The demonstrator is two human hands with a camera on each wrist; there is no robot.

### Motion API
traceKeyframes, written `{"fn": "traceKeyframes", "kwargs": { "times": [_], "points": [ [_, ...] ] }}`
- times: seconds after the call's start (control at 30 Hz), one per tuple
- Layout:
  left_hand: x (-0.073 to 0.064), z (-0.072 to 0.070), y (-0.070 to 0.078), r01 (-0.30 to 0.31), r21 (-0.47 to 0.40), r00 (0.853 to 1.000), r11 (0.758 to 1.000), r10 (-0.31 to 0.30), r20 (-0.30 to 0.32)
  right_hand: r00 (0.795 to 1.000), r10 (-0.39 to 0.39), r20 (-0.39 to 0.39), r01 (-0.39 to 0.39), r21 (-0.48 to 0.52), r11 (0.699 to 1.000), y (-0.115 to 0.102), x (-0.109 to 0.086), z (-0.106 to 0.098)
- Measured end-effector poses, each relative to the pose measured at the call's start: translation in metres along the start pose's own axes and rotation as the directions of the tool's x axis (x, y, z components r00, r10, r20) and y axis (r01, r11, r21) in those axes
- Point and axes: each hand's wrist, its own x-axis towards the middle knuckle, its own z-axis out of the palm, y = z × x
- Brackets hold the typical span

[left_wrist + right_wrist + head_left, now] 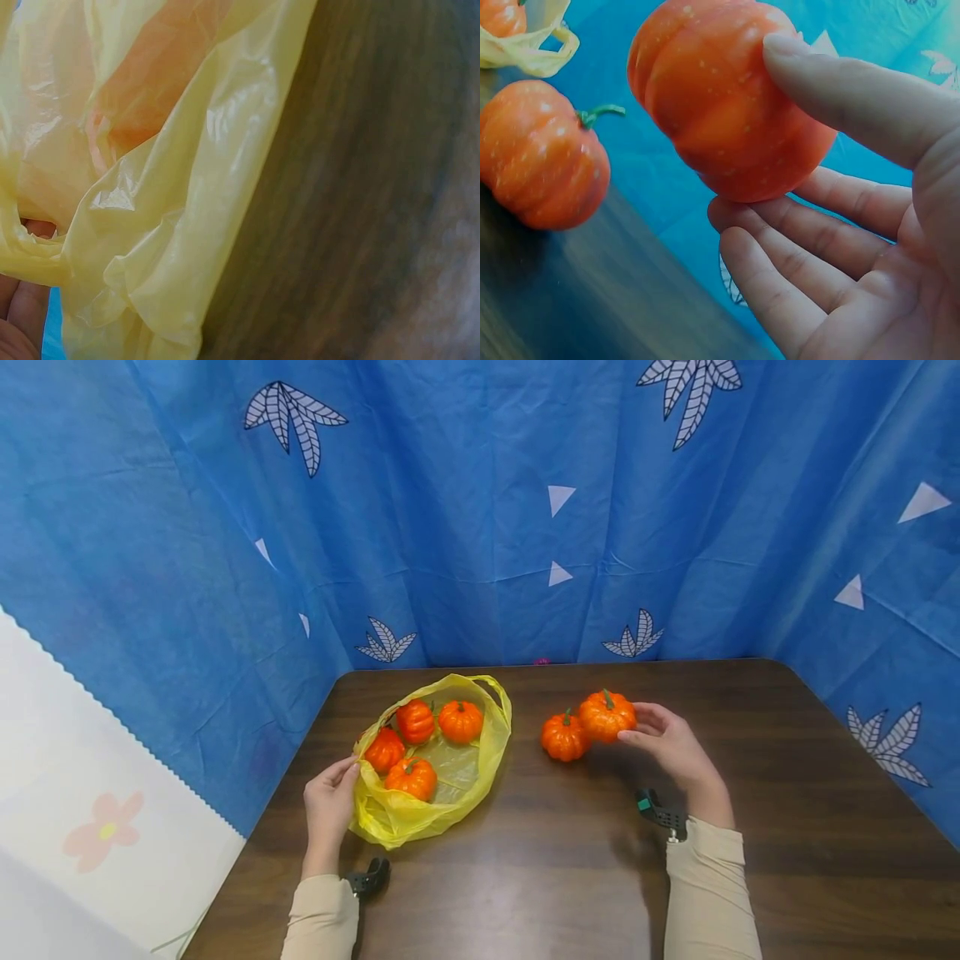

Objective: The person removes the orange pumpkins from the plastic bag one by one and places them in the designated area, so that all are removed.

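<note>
My right hand (675, 750) grips a small orange pumpkin (607, 716) between thumb and fingers, raised above the table. Just left of it another pumpkin (564, 737) with a green stem sits on the wood; the right wrist view shows the two apart. My left hand (330, 800) pinches the left rim of a yellow plastic bag (459, 814), which lies spread with its mouth wide. Inside the bag are several pumpkins (411, 779). In the left wrist view the bag's film (172, 225) hides most of the left hand's fingers.
The dark wooden table (525, 893) reaches back to a blue curtain (480, 510) with leaf and triangle prints. A white cloth (90, 777) with a flower print hangs at the left. Each wrist wears a black camera mount (660, 814).
</note>
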Motion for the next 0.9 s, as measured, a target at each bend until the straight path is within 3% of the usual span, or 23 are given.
{"fn": "traceKeyframes", "kwargs": {
  "times": [0.37,0.9],
  "points": [
    [0.0,0.0,0.001,0.01,0.0,1.0,1.0,-0.01,0.004,0.997,0.059,-0.05,-0.052,0.119,0.991,0.029,0.003,-0.004],
    [0.0,0.0,0.002,0.027,0.003,1.0,1.0,-0.027,0.01,0.995,0.09,-0.047,-0.083,0.135,0.987,0.045,0.002,-0.003]
  ]
}}
